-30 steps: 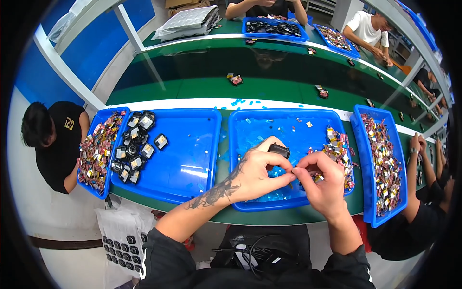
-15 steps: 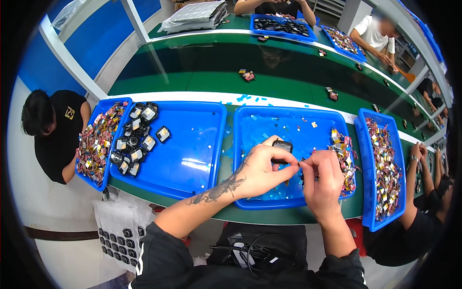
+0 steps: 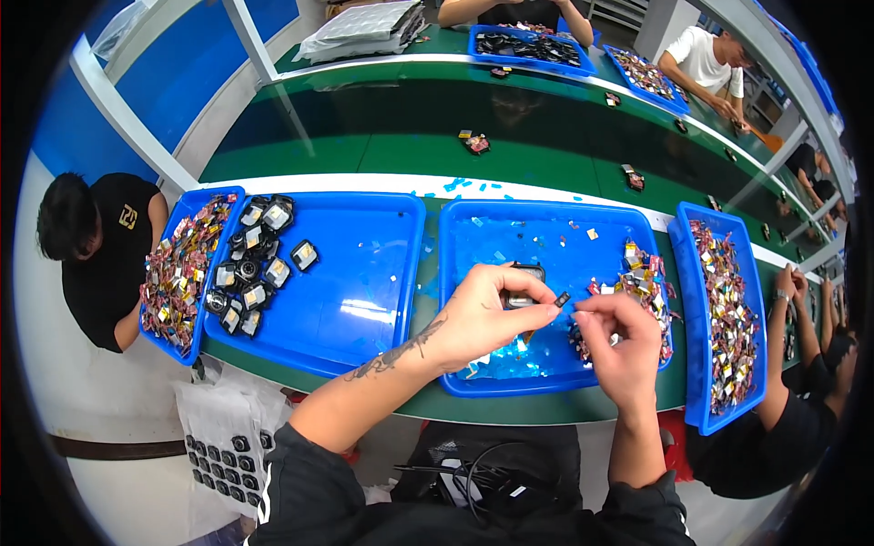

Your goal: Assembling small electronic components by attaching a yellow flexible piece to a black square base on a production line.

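Over the right-hand blue tray (image 3: 555, 386), my left hand (image 3: 492, 314) is closed round a black plastic housing (image 3: 530, 271) with rounded corners, partly hidden by the fingers. Its thumb and forefinger also pinch a small black piece (image 3: 563, 298) that sticks out past their tips. Just right of that piece is my right hand (image 3: 624, 341), fingers curled and thumb and forefinger tips together; whatever they hold, if anything, is too small to make out. Small circuit boards with coloured wires and yellow tape (image 3: 645, 282) are heaped beside it in the tray.
The left blue tray (image 3: 364, 355) holds black camera-like units (image 3: 255, 264). Narrow blue bins of small boards flank both trays, left bin (image 3: 187, 273) and right bin (image 3: 724, 318). Beyond runs a green conveyor (image 3: 410, 136) carrying loose parts. Co-workers sit left, right and across.
My right hand has drawn slightly right and down, away from the left fingertips. The small black piece now shows in my left pinch, and the housing has tipped lower behind the fingers.
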`<state>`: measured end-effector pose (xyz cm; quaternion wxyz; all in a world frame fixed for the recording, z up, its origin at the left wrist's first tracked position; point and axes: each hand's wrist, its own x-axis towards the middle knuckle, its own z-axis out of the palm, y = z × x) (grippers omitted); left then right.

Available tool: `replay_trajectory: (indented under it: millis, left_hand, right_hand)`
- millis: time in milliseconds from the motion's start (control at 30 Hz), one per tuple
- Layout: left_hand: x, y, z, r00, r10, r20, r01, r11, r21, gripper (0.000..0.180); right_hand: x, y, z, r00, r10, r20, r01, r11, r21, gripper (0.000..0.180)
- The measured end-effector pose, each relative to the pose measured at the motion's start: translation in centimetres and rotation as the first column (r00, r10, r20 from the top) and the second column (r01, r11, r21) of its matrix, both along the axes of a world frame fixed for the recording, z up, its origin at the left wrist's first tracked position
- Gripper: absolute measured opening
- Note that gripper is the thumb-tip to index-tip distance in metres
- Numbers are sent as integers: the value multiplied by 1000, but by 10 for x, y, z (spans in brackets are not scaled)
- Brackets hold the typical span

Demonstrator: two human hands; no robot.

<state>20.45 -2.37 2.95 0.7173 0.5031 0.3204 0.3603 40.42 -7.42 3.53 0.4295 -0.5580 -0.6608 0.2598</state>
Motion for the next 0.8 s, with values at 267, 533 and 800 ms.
replay_trajectory:
  millis: [267,533,800]
  left_hand:
    - [2,-3,-2,988,-121,92,121,993,8,28]
    - [10,-4,0,980,198,-11,-192,960,205,30]
    - [4,-6,3,936,52,-349,43,965,259,60]
  right_hand:
    - [0,6,-5,853,234,-467,-206,972,111,16]
    - [8,-6,-2,859,20,-511,-85,991,-105,13]
    - [-7,-2,3,925,73,-373,-180,949,-258,14]
